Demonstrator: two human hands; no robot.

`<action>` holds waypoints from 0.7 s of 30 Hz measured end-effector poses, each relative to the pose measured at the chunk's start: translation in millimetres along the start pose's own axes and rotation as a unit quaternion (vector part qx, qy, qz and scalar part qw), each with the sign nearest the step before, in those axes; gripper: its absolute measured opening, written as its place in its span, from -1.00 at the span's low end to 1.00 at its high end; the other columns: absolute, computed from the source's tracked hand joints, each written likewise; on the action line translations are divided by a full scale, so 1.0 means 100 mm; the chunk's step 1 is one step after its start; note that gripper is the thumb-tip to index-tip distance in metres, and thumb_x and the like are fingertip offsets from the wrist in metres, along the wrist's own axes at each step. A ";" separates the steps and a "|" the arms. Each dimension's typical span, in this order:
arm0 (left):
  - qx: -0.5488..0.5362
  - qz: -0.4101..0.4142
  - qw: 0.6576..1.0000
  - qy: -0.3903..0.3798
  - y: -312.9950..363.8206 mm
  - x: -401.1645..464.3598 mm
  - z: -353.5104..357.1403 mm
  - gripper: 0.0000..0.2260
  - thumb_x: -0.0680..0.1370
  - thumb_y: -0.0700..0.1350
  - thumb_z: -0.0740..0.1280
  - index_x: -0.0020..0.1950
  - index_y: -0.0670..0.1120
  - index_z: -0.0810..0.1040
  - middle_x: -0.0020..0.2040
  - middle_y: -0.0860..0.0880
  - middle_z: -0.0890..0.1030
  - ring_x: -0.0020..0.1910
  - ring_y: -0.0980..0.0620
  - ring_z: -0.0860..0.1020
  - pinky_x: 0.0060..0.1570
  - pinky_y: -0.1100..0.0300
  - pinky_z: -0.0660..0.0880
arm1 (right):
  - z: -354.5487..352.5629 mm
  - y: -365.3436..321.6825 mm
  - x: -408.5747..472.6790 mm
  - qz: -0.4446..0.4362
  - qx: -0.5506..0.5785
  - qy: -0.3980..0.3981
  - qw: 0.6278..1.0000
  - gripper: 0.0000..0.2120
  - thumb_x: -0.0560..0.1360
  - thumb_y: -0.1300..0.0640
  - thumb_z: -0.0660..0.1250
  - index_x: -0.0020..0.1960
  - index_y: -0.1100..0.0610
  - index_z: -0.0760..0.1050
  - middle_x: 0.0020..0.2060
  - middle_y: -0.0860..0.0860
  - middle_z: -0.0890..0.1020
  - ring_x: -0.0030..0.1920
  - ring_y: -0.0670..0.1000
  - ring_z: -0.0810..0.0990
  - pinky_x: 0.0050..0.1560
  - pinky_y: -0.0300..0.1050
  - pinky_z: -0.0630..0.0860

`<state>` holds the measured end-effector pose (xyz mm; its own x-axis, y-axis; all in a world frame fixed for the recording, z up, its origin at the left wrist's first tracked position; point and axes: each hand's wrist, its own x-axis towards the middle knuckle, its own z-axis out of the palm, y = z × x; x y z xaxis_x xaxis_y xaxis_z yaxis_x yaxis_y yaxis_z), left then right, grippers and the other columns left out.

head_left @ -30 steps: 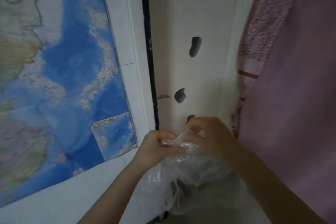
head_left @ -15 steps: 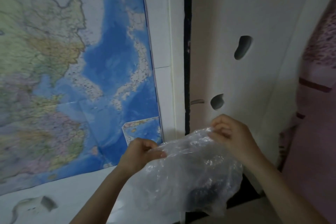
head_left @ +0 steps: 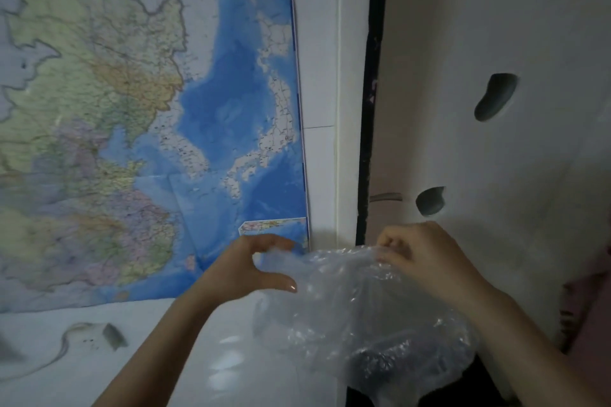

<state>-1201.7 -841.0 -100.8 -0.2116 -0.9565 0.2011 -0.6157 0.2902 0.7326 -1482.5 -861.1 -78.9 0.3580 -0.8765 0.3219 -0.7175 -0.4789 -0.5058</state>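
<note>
Plastic bag (head_left: 363, 314), thin, clear and crinkled, hangs stretched between both hands just right of the wall map's (head_left: 132, 125) lower right corner. The right hand (head_left: 426, 258) pinches the puckered rim in curled fingers. The left hand (head_left: 244, 271) hooks its fingers over the opposite rim, thumb held out below. Right of the map runs a narrow dark gap (head_left: 370, 109), then a matte white panel (head_left: 496, 26) with bean-shaped cutouts (head_left: 495, 96). Farthest right of the map hangs pink fabric (head_left: 591, 324).

bag (head_left: 363, 314) contents indistinct, map (head_left: 132, 109) cropped left
</note>
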 end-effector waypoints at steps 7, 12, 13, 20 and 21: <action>-0.275 -0.074 0.947 0.150 0.11 -0.03 0.43 -0.93 0.27 -0.14 0.46 -0.30 -0.10 0.69 -0.32 0.00 0.70 -0.27 0.12 0.63 -0.20 0.34 0.54 | -0.30 0.49 0.04 -0.025 0.072 -0.040 0.996 -0.76 0.36 0.12 0.47 -0.38 -0.14 0.51 -0.42 -0.24 0.61 -0.40 -0.17 0.56 -0.36 -0.34 0.44; -0.312 -0.092 0.930 0.168 0.25 -0.14 0.73 -0.86 0.38 -0.04 0.39 -0.22 -0.09 0.68 -0.27 0.00 0.67 -0.19 0.06 0.60 -0.08 0.25 0.53 | -0.38 0.76 0.03 -0.041 0.097 -0.070 0.992 -0.74 0.34 0.18 0.49 -0.36 -0.14 0.52 -0.48 -0.10 0.61 -0.34 -0.20 0.58 -0.31 -0.44 0.45; -0.318 -0.094 0.927 0.173 0.27 -0.17 0.76 -0.84 0.40 -0.02 0.38 -0.20 -0.10 0.67 -0.25 -0.03 0.65 -0.16 0.03 0.58 -0.04 0.19 0.51 | -0.39 0.80 0.03 -0.042 0.094 -0.084 0.991 -0.74 0.33 0.18 0.49 -0.37 -0.15 0.52 -0.47 -0.10 0.61 -0.34 -0.21 0.58 -0.31 -0.42 0.44; -0.225 -0.066 0.948 0.216 0.51 -0.10 0.96 -0.83 0.35 0.02 0.43 -0.22 -0.06 0.68 -0.26 -0.01 0.69 -0.19 0.05 0.62 -0.09 0.26 0.53 | -0.27 0.37 0.15 -0.088 0.137 -0.159 0.974 -0.39 0.24 -0.20 0.44 0.26 -0.11 0.44 0.09 -0.21 0.57 0.07 -0.27 0.51 0.10 -0.34 0.40; -0.220 -0.061 0.949 0.217 0.53 -0.08 0.97 -0.84 0.34 0.01 0.43 -0.22 -0.06 0.69 -0.24 -0.02 0.70 -0.18 0.04 0.63 -0.08 0.24 0.54 | -0.21 0.23 0.18 -0.094 0.161 -0.149 0.971 -0.46 0.30 -0.16 0.42 0.25 -0.07 0.47 0.08 -0.15 0.61 0.04 -0.24 0.54 0.04 -0.35 0.42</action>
<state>-1306.6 -815.2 -126.3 0.2321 -0.9329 0.2753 -0.2181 0.2259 0.9494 -1504.8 -887.0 -67.8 0.6555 -0.7249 0.2116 -0.4161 -0.5805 -0.6999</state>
